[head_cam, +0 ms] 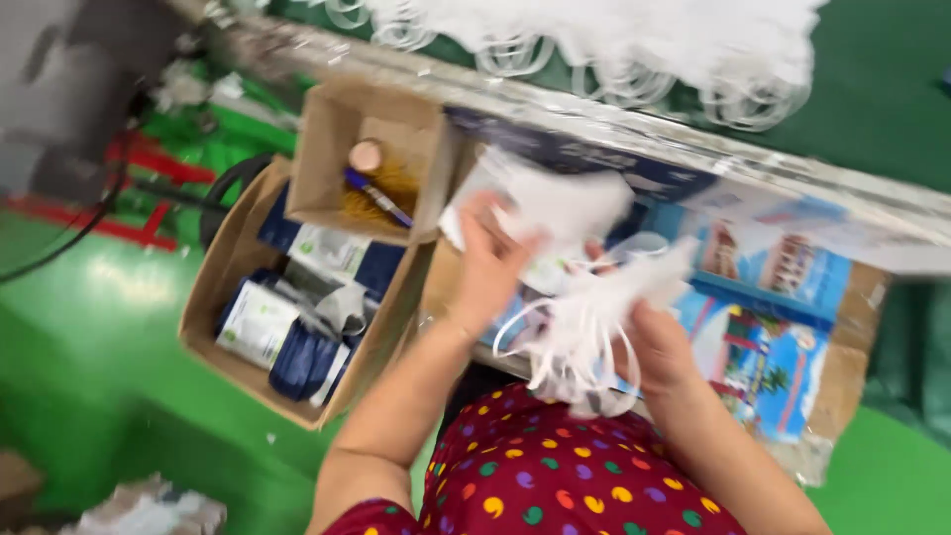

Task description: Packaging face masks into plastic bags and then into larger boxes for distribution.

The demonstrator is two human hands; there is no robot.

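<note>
My left hand (492, 266) is raised over the table edge and grips a white face mask (555, 201). My right hand (659, 342) holds a bunch of white masks (594, 317) whose elastic loops dangle down toward my lap. The two hands are close together, and the picture is blurred by motion. Under them lies a colourful printed sheet (763, 297) on the table. My lap shows a dark red garment with coloured dots (555, 466).
A large cardboard box (213, 287) with blue and white packets stands on the green floor at left. A smaller box (332, 149) above it holds a pen and yellow bands. A heap of white masks (634, 50) lies at the far edge.
</note>
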